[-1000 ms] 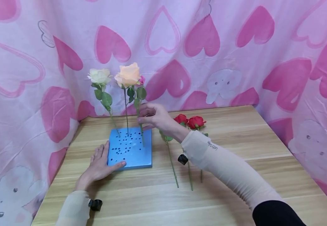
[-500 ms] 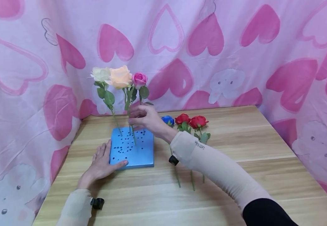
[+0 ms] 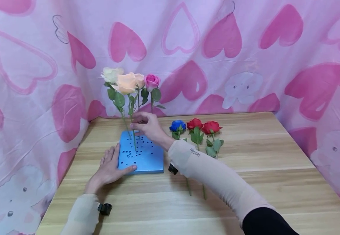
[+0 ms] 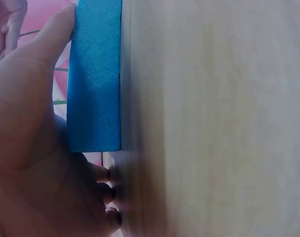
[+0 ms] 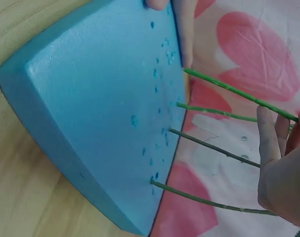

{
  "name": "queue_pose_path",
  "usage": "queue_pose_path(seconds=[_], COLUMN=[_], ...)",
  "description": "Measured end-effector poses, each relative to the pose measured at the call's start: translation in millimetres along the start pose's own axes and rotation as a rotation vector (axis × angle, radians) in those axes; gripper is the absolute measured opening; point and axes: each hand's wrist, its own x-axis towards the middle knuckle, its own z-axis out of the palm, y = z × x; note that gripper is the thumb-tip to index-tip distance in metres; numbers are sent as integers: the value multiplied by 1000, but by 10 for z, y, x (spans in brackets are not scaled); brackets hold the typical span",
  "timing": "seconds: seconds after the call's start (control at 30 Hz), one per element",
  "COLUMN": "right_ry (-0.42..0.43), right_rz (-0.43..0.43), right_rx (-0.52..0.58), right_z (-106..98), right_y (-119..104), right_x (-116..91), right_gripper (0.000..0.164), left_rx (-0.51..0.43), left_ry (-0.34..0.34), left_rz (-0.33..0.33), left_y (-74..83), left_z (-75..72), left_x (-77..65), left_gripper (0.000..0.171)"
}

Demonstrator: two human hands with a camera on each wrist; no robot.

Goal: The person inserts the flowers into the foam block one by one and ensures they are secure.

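Note:
My right hand (image 3: 149,129) pinches the stem of a peach rose (image 3: 126,83) above a blue foam block (image 3: 149,161) dotted with holes. In the right wrist view, the lower end of the held stem (image 5: 224,85) appears free, near the block's far edge. Standing in the block are a white rose (image 3: 111,74), a second peach rose (image 3: 140,80) partly behind the held one, and a pink rose (image 3: 152,81). My left hand (image 3: 108,168) rests against the block's left side, thumb on top and fingers stretched along the edge, as the left wrist view also shows.
To the right on the wooden table (image 3: 246,189) lie a blue rose (image 3: 177,125) and two red roses, one (image 3: 194,124) beside the other (image 3: 212,127). My right forearm crosses over their stems. A pink heart-patterned curtain (image 3: 217,26) surrounds the table's back and sides.
My right hand has carried the peach rose leftward across the block, so the pink rose and the second peach rose show more. The left hand stays on the block. The head view has shifted slightly.

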Motion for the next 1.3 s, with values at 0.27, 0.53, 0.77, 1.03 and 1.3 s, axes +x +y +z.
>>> queue_pose_path(seconds=[0.27,0.53,0.77,1.03,1.3], right_ry=[103,164,167,139,93], right_rz=[-64,-53,-36,-31,-1], right_rx=[-57,-83,-86,-140,-221], right_z=[95,149,176,212,224], right_y=[107,147,202,266,339], right_x=[57,90,134,144,115], right_gripper=[34,32,29,29,27], left_rx=[5,8,3,0,-3], left_ry=[-1,-1,-10,-9,-22], left_rz=[0,2,-7,-11,-14], left_y=[13,16,9,12,12], left_z=[1,17,25,-14,-15], left_x=[27,31,27,3,14], left_gripper=[139,139,138,138,139])
